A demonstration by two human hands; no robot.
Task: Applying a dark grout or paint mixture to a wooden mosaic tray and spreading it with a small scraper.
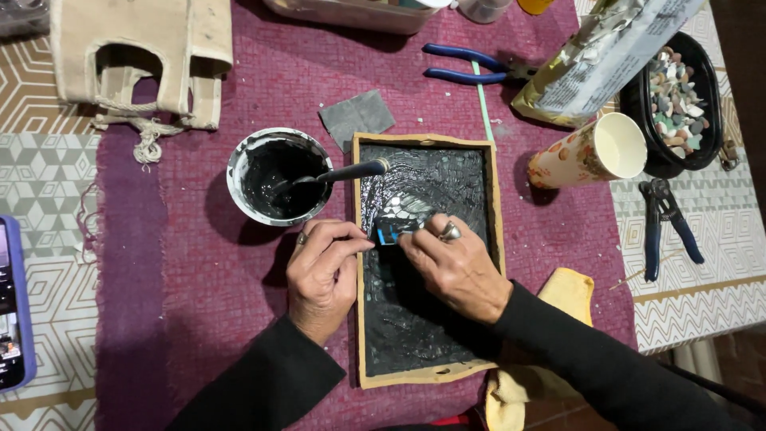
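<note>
Head view, looking down on a table [48, 199] spread with a purple cloth [199, 263]. A wooden-framed tray [495, 207] lies near the middle, its bed coated in black grout; a few pale mosaic pieces [403, 206] show through in the far left part, the rest of the pattern being buried and unreadable. The left hand [323, 267] and right hand [455, 263] meet over the tray's left side, both with fingers curled and pinched onto a small blue scraper [391, 233]; most of the tool is covered by the fingertips, so its full shape cannot be told. The right hand wears a ring.

Left of the tray stands a round bowl [239, 156] of black grout, with a dark-handled spoon [343, 173] resting in it and its handle reaching over the tray's far left corner. A grey square of sandpaper [357, 118] lies just beyond the tray. Further off are blue-handled pliers [467, 65], a foil bag [598, 60] cut off by the top edge, a paper cup [590, 152] on its side, and a black dish of pebbles [678, 92]. A second pair of nippers [666, 219] lies at the right. A yellow cloth [562, 291] is partly hidden beneath the right sleeve. A canvas bag [136, 48] lies far left; a phone [12, 303] is cropped by the left edge.
</note>
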